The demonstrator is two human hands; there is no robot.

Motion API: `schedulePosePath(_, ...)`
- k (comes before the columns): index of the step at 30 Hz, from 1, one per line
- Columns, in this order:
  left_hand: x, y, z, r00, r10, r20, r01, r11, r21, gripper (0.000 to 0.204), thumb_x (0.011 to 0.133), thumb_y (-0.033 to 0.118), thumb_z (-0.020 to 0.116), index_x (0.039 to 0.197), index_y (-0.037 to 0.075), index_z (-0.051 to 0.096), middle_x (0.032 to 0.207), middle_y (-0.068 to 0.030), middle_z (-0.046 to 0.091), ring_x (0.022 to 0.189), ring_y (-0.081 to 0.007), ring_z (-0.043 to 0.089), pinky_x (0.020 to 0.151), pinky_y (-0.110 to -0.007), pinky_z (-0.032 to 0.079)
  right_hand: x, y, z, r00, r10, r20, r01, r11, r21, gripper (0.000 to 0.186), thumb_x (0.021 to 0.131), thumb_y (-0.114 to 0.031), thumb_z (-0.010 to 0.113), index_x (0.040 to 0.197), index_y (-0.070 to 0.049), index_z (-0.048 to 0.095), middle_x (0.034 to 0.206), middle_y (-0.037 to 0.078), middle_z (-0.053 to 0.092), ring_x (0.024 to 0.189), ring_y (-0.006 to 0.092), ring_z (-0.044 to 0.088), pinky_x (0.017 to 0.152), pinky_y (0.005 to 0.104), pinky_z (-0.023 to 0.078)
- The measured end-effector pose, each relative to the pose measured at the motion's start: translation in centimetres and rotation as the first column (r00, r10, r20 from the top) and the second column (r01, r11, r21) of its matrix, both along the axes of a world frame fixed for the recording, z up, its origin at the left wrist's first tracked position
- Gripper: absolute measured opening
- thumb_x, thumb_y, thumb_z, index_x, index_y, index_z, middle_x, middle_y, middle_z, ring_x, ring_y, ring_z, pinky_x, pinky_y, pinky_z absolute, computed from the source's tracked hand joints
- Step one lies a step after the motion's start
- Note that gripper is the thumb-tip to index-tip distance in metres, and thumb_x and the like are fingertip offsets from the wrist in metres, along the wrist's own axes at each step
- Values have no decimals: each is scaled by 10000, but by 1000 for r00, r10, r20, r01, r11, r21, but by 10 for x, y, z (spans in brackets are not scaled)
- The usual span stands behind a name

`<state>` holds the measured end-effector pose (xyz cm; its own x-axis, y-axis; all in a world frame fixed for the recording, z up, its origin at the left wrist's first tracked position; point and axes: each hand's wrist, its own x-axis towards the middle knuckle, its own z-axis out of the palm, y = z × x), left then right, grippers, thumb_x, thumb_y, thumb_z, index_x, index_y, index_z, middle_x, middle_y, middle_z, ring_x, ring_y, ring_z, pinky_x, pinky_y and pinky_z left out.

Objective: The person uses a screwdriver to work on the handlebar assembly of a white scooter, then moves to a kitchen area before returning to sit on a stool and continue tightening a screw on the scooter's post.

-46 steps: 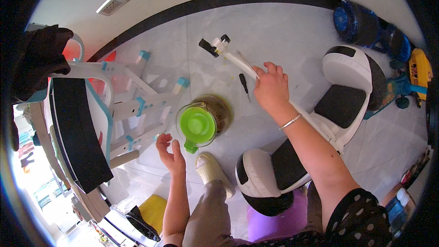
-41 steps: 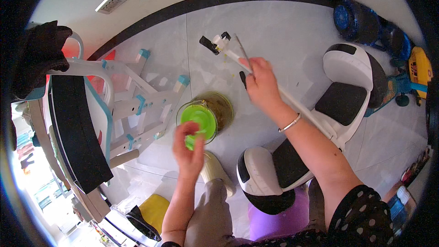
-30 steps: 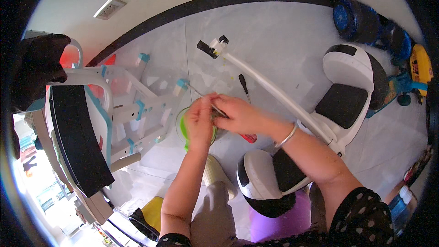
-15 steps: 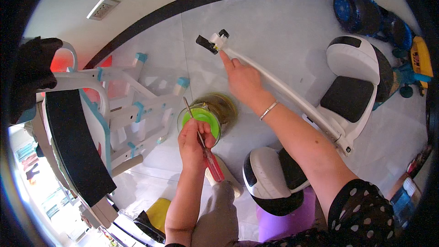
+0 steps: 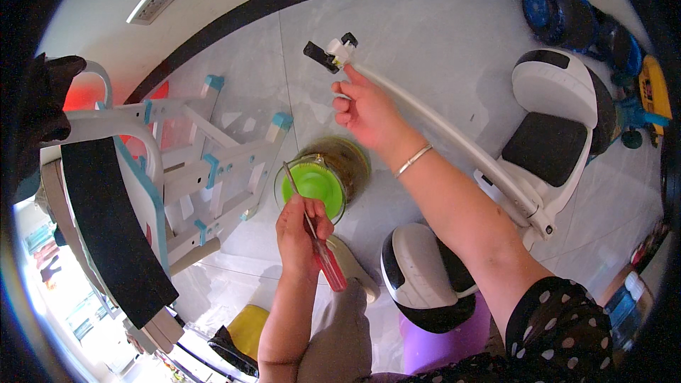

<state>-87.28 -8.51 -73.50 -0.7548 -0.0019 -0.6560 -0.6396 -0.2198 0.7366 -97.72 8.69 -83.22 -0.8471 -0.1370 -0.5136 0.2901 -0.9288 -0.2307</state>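
My left hand (image 5: pixel 301 230) is closed round a screwdriver (image 5: pixel 330 262) with a clear red handle, its metal shaft pointing up past my fingers. My right hand (image 5: pixel 365 110) reaches to the top of a long white pole (image 5: pixel 440 131). Its index finger is stretched against the white bracket (image 5: pixel 338 50) there, and the other fingers are loosely bent and hold nothing. Black pads (image 5: pixel 321 57) flank the bracket. At its lower end the pole joins a white and black self-balancing scooter, with a foot pad (image 5: pixel 543 150) and wheel cover (image 5: pixel 557 85) at right and another wheel cover (image 5: pixel 418 269) near me.
A jar with a green lid (image 5: pixel 312 184) stands on the floor beyond my left hand. White and light blue folding framework (image 5: pixel 191 177) is at left. Blue water bottles (image 5: pixel 560 14) and a yellow toy-like part (image 5: pixel 654 92) lie at far right. A purple rounded thing (image 5: pixel 443 340) is below the near wheel cover.
My right hand has turned so more of its palm and bent fingers show, its index finger staying at the bracket. My left hand still holds the screwdriver. The view has shifted slightly.
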Motion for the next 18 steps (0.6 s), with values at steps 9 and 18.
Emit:
schedulePosePath(9,1,7,-2,1000,-12,5,12,1000,-8,279,940,302,465,768,83,450,689,-49,500,437,-117,362,438,-265,300,1,-3,4,1000,-8,-1,8,1000,29,613,871,-63,496,1427,-162,256,906,0,500,609,82,381,482,220,316)
schedulePosePath(18,5,-2,-5,1000,-9,2,9,1000,-22,299,937,312,468,757,74,454,659,-50,487,449,-123,372,437,-268,305,6,-13,4,998,15,-57,-15,1000,7,549,901,-80,491,1414,-131,302,965,14,513,681,109,424,566,241,370)
